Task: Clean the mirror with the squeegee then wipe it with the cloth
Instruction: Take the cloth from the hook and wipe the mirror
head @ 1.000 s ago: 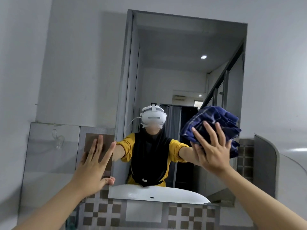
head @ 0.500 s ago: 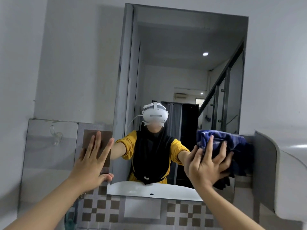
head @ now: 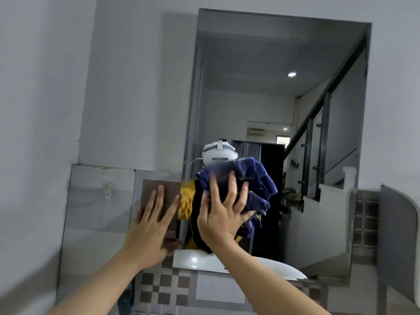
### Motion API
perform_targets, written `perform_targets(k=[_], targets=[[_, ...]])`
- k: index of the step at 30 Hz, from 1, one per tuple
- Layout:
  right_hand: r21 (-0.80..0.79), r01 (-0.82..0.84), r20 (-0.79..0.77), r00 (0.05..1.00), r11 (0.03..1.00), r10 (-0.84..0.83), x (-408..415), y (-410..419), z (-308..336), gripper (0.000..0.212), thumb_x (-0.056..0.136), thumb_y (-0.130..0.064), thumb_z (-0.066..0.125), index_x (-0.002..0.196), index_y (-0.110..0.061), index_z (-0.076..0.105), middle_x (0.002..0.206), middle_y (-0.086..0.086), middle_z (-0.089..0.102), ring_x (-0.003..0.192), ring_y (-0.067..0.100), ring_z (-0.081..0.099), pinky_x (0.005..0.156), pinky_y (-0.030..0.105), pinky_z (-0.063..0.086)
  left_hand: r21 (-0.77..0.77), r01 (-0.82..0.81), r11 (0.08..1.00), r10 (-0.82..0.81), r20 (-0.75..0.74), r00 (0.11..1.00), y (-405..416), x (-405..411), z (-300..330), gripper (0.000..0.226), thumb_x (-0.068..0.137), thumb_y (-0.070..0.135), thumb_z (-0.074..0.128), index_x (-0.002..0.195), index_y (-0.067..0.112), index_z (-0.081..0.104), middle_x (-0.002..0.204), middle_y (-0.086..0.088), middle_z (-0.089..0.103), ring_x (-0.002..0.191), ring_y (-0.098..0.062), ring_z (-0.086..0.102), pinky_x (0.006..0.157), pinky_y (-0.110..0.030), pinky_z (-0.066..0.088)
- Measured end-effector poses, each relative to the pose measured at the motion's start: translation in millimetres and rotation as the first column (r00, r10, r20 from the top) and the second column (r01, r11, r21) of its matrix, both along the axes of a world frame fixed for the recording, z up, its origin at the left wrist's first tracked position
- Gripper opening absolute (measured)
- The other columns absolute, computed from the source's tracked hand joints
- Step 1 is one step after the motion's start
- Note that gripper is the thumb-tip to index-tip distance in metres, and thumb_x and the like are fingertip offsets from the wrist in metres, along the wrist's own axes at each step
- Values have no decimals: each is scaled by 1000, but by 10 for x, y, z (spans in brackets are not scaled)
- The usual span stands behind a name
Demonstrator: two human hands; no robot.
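Now one cloth (head: 248,178) under right hand (head: 223,220), left hand (head: 150,228) splayed, one mirror (head: 261,87).

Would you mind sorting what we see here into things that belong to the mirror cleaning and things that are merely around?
Part of the job:
- mirror
- blue cloth, pressed to the glass by the right hand
- left hand, braced flat on the tiled wall beside the mirror

Just around:
- clear wall hook
- checkered tiles
- white basin edge at right

No squeegee is in view.
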State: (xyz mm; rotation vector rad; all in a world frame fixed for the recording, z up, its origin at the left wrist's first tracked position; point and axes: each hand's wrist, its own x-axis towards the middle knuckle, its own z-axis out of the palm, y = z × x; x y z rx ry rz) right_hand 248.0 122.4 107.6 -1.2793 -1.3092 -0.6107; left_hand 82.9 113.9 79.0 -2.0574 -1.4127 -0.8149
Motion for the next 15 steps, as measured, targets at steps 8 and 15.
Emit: perform_targets(k=[8,15], targets=[[14,-28,243,970,1000,23,-169,26,19,50,93,-49,35,142,-50,33,156,-8,16,146,23,-2,104,71,12,81,10,997,-1,-112,994,-2,-218,-433,93,72,70,50,148,30,15,155,-17,16,139,-34,23,99,-49,36],[174,-55,658,749,983,-75,341,45,-57,42,95,-46,37,136,-44,49,150,-3,42,143,28,27,104,64,24,92,19,996,-14,-55,998,45,-192,-531,77,83,69,34,148,33,15,156,-17,13,141,-34,16,103,-52,30]])
